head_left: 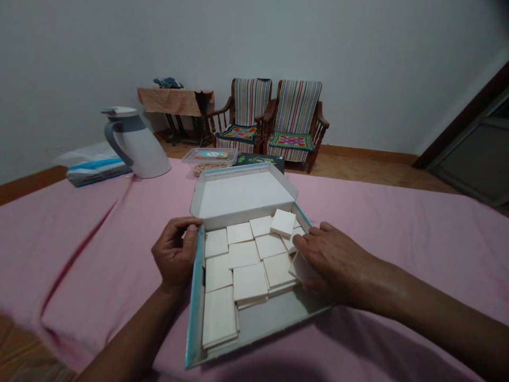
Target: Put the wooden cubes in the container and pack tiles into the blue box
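A shallow cardboard box (pixel 191 318) with blue outer sides lies on the pink cloth, its lid (pixel 242 192) folded back. Pale square tiles (pixel 249 281) lie in it in overlapping stacks; one tile (pixel 282 223) rests tilted on top near the back right. The fingers of my left hand (pixel 175 254) are curled at the box's back left corner, thumb against the side wall. At the right side, my right hand (pixel 332 260) has its fingers closed around a tilted tile (pixel 301 269), partly hidden by the hand. The box's front right floor is bare.
Behind the box stand a clear plastic container (pixel 210 159) and a dark box (pixel 260 160). A white jug (pixel 139 146) with a grey handle and a blue plastic pack (pixel 97 171) are at the left. Two wooden armchairs (pixel 294 111) stand by the wall.
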Tool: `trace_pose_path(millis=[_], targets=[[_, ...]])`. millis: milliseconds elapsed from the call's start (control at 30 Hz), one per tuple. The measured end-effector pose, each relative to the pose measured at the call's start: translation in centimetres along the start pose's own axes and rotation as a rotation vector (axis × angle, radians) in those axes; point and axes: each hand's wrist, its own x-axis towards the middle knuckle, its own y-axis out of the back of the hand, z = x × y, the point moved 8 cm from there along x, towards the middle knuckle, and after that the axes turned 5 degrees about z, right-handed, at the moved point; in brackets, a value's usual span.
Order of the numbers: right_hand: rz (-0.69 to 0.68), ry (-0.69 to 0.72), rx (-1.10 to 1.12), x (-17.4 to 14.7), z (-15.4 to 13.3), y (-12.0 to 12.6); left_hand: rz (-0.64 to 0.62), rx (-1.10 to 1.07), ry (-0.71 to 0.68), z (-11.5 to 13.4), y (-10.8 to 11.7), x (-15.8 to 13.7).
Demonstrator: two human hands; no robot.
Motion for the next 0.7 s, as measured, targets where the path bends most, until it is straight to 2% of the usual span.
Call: trace_pose_path(millis=[167, 300, 433, 600, 700], targets=[[0.011, -0.025, 0.068, -0.1, -0.5, 0.1, -0.006, -0.008, -0.004, 0.2, -0.1, 0.1], [0.071, 0.000, 0.148, -0.6, -0.5, 2.0, -0.001, 0.000, 0.000, 0.2, 0.0, 0.1], [0.061, 0.030, 0.068, -0.4, -0.4, 3.1, -0.003, 0.010, 0.007, 0.0, 0.0, 0.0], [-0.069, 0.107, -0.132, 0.9, -1.3, 1.1, -0.006, 0.010, 0.012, -0.1, 0.0, 0.0], [-0.063, 0.123, -0.134, 1.1, -1.4, 0.1, -0.006, 0.008, 0.020, -0.1, 0.0, 0.0]])
